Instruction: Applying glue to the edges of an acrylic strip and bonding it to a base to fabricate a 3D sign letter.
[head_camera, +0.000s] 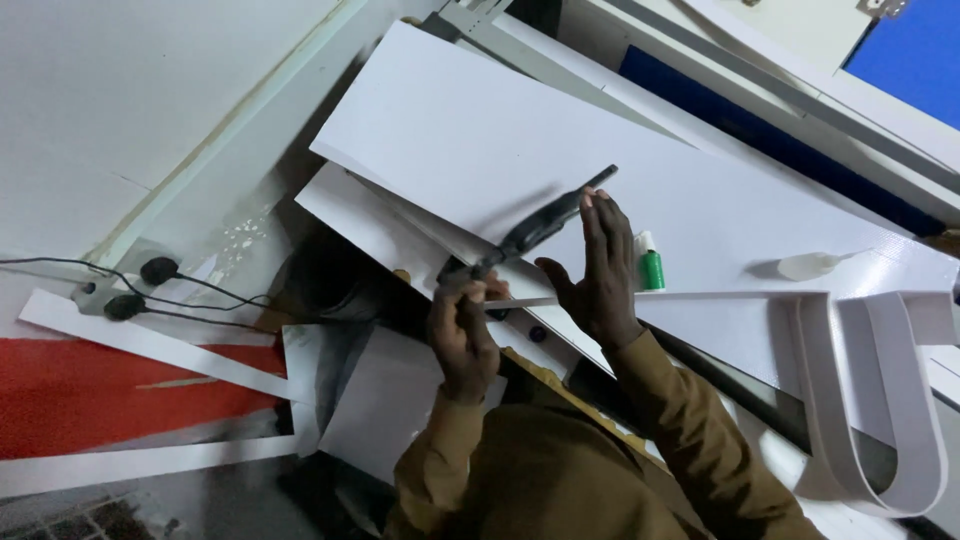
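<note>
Two hands work over a white board (520, 150). Nearest, the left hand (462, 335) is closed around the handle end of a dark tool (535, 230). Just beyond, the right hand (598, 270) lies fingers-extended along the tool's shaft, thumb beside a thin white strip (700, 297). Right of it stands a small green bottle (651, 266).
</note>
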